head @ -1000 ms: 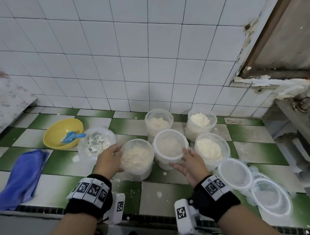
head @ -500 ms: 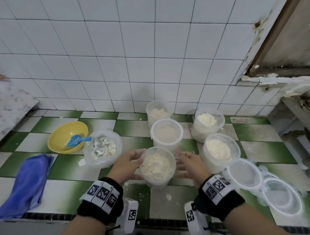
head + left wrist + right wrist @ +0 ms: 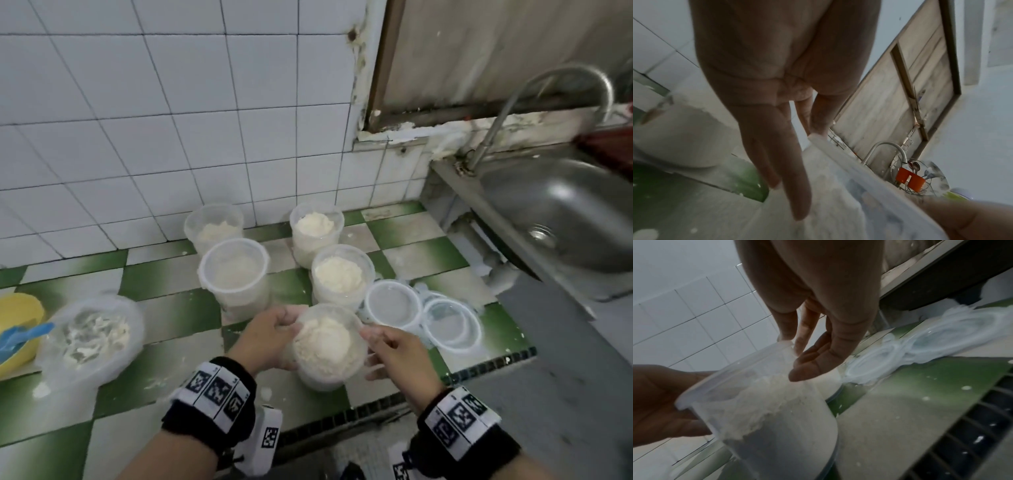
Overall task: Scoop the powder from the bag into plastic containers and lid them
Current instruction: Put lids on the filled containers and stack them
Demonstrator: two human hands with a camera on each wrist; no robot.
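A clear plastic container heaped with white powder is held between both hands near the counter's front edge, and it has no lid. My left hand grips its left side, thumb on the rim and fingers down the wall. My right hand holds the right side, fingertips at the rim. The container looks tilted in the right wrist view. Loose lids lie just right of it. The powder bag sits at the left. One lidded container and three open filled ones stand behind.
A yellow bowl with a blue scoop is at the far left. A steel sink with a faucet lies to the right, below counter level. Spilled powder dots the green-and-white tiled counter. A tiled wall stands behind.
Both hands have drawn the open powder container from beside the bag toward me and to the right, near the lids. My view has swung right and now takes in the sink.
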